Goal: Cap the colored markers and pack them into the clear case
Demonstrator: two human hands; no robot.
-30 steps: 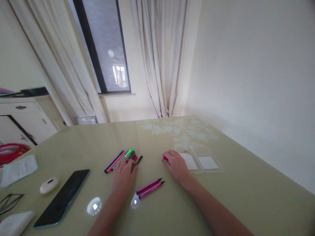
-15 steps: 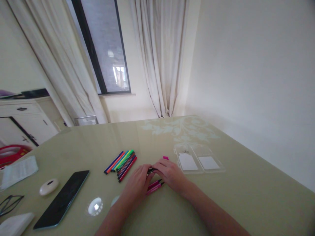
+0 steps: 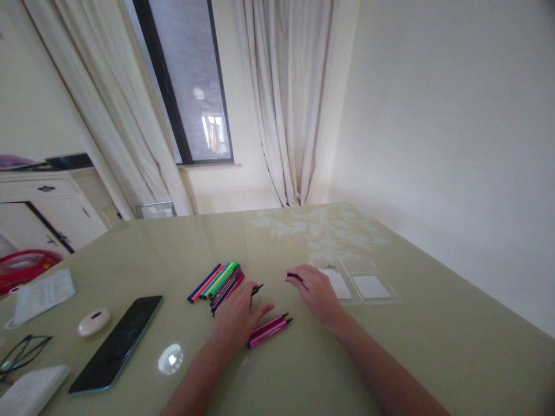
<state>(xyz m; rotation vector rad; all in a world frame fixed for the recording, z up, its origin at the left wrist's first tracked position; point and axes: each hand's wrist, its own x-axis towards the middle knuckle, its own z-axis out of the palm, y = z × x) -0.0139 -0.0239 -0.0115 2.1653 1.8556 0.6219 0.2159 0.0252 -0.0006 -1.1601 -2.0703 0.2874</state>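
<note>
My left hand (image 3: 236, 311) is above the table with its thumb held out, holding an uncapped black felt-tip marker (image 3: 257, 289) whose tip points up and right. Most of that marker is hidden by the fingers. In the fingertips of my right hand (image 3: 315, 289) is a small dark marker cap (image 3: 295, 275), apart from the marker. Two uncapped magenta markers (image 3: 269, 333) lie side by side just below my left thumb, tips to the right. A row of capped coloured markers (image 3: 219, 281) lies beyond my left hand, which partly covers it.
An open clear plastic case (image 3: 372, 299) with white paper inside lies right of my right hand. To the left are a phone (image 3: 117, 344), a shiny round object (image 3: 170, 359), a white oval object (image 3: 93, 322), glasses (image 3: 26, 353) and a face mask (image 3: 45, 296).
My hands have moved apart, the left one leftward and the right one rightward. The black marker's tip now shows bare. The pink cap on the table is no longer visible.
</note>
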